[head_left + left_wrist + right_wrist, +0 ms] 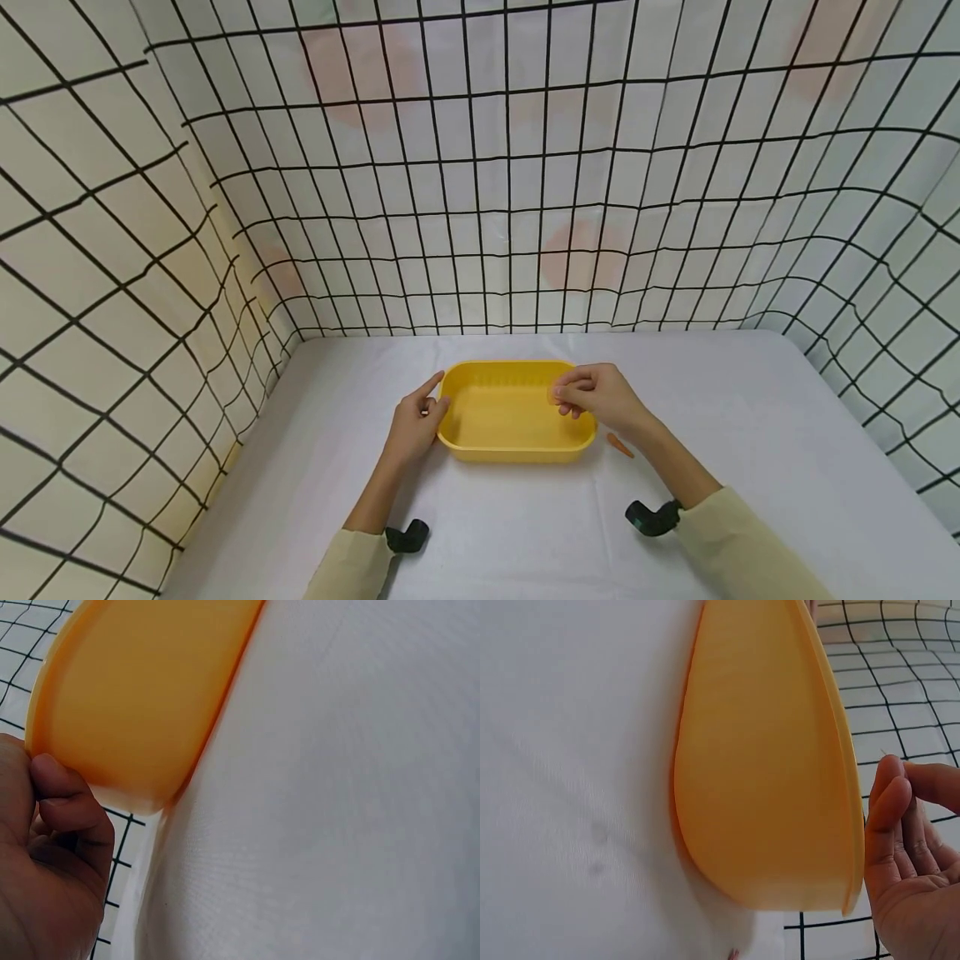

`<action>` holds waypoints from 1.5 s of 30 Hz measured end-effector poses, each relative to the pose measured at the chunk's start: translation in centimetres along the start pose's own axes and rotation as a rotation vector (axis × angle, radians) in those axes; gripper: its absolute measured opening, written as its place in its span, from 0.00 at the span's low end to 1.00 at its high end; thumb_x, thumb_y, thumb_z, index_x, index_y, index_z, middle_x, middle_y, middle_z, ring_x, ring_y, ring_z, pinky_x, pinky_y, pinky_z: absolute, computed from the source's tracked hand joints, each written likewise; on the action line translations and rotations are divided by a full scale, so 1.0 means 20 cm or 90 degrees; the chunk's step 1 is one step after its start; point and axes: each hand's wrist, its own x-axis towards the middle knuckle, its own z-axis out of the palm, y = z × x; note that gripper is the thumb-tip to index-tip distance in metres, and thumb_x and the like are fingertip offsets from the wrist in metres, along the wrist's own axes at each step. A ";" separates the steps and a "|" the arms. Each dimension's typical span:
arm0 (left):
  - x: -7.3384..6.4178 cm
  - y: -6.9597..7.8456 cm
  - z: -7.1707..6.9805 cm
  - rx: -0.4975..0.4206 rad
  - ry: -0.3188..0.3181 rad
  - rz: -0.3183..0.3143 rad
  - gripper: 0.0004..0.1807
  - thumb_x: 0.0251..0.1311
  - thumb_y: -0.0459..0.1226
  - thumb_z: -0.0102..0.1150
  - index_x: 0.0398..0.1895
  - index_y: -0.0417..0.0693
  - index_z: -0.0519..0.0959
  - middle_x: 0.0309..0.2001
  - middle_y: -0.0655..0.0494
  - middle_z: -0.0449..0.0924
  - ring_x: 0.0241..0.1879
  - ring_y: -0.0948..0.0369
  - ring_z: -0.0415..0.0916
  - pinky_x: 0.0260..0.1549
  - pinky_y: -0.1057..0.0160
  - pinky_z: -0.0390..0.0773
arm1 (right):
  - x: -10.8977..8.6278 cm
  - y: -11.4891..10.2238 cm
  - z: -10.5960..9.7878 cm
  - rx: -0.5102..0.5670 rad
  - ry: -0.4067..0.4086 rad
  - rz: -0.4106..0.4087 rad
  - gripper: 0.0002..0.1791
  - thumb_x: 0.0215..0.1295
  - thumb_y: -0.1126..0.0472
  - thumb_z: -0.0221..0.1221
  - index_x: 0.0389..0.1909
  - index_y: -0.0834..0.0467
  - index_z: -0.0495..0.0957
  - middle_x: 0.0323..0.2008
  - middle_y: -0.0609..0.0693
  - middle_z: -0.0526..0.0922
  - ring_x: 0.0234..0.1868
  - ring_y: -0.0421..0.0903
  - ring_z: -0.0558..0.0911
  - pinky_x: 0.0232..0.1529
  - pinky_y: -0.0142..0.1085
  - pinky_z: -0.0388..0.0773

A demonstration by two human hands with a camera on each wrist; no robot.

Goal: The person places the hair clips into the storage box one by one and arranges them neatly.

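A yellow plastic tray point(513, 456) with rounded corners and raised walls sits on the white cloth. My left hand point(415, 423) holds its left end, thumb at the rim and fingers along the outside; the left wrist view shows the fingertips right at the tray's wall point(135, 705). Over the right end of the tray is my right hand point(600, 397), thumb and index finger pinched together on a small, thin orange piece point(553, 395), mostly hidden by the fingertips. In the right wrist view the right hand point(911, 840) overlaps the tray's rim.
A small orange, tapered piece point(619, 445) lies on the cloth just off the tray's right front corner, near the right forearm. Black wire grid panels point(510, 208) stand along the back and both sides of the table point(517, 533). Dark camera mounts point(651, 518) project from both wrists.
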 end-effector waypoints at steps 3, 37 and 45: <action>-0.01 0.00 0.00 -0.001 0.000 0.002 0.29 0.72 0.39 0.58 0.75 0.49 0.71 0.17 0.58 0.65 0.12 0.63 0.62 0.13 0.70 0.67 | 0.02 0.00 0.04 0.009 -0.005 0.009 0.13 0.70 0.61 0.64 0.46 0.68 0.83 0.38 0.62 0.89 0.33 0.49 0.87 0.36 0.33 0.86; 0.00 0.00 0.01 -0.018 -0.005 -0.010 0.29 0.72 0.39 0.57 0.76 0.51 0.70 0.16 0.59 0.65 0.12 0.63 0.61 0.13 0.70 0.65 | 0.24 -0.04 0.50 0.023 0.004 0.113 0.05 0.66 0.65 0.67 0.37 0.63 0.88 0.30 0.54 0.89 0.26 0.45 0.87 0.31 0.34 0.86; 0.01 -0.02 0.01 -0.016 0.000 -0.012 0.29 0.72 0.38 0.58 0.75 0.52 0.70 0.16 0.58 0.65 0.12 0.63 0.60 0.13 0.70 0.64 | 0.29 -0.04 0.57 -0.017 -0.020 0.114 0.05 0.66 0.64 0.66 0.35 0.62 0.89 0.28 0.52 0.89 0.25 0.44 0.86 0.29 0.33 0.85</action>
